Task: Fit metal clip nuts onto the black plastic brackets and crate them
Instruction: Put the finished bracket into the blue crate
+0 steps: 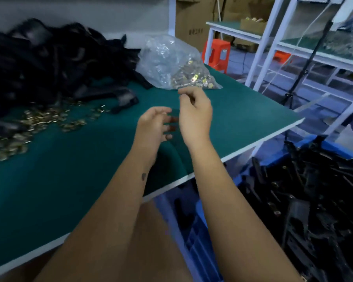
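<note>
Both hands are hovering over the middle of the green desk [243,110], close together and holding nothing that I can see; the left hand [154,124] is hanging with loose, spread fingers, and the right hand [194,110] is hanging with its fingers curling softly, thumb near the first finger, but no clip is showing between them.

The black plastic brackets [49,62] are lying in a big heap at the far left corner of the desk, waiting to be picked; the loose metal clip nuts [39,119] are lying spread out along the left edge, just in front of that heap, so a hand can grab one fast; more clips are sitting in a clear bag [171,62] at the far edge, near the right corner.

The blue crate [192,231] is sitting down low beside the near right edge of the desk, already filling with brackets [314,200]; I think it is there so done parts can simply be dropped in.

My guess is that the hands are between parts now, ready to reach left for the next bracket and clip.
</note>
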`<action>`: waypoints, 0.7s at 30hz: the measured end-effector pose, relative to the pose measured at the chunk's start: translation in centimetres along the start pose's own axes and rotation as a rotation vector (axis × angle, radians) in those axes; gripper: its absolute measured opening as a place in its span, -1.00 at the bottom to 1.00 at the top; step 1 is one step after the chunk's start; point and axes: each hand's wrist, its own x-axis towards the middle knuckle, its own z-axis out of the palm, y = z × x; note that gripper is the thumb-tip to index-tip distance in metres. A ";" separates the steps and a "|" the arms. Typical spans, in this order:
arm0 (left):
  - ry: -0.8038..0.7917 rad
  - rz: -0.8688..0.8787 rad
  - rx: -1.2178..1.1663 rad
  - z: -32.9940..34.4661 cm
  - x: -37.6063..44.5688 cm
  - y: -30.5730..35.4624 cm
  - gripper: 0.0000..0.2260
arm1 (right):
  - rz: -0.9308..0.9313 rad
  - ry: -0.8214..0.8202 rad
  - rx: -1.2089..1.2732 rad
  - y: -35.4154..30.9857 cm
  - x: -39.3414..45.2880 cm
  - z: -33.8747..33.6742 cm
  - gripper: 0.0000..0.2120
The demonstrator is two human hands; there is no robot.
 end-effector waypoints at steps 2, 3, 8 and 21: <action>0.121 0.049 -0.019 -3.8 0.7 0.4 -0.75 | -0.050 -0.178 -0.048 -0.6 -0.7 3.8 -0.81; 0.177 0.073 0.002 -5.6 1.0 0.7 -0.74 | -0.076 -0.263 -0.091 -0.7 -1.0 5.5 -0.82; 0.367 0.101 0.121 -12.9 2.0 1.7 -0.76 | -0.166 -0.504 -0.330 0.1 -2.1 12.1 -0.79; 0.581 0.139 0.178 -17.8 5.7 2.0 -0.77 | 0.084 -0.263 -0.605 2.7 2.1 17.1 -0.40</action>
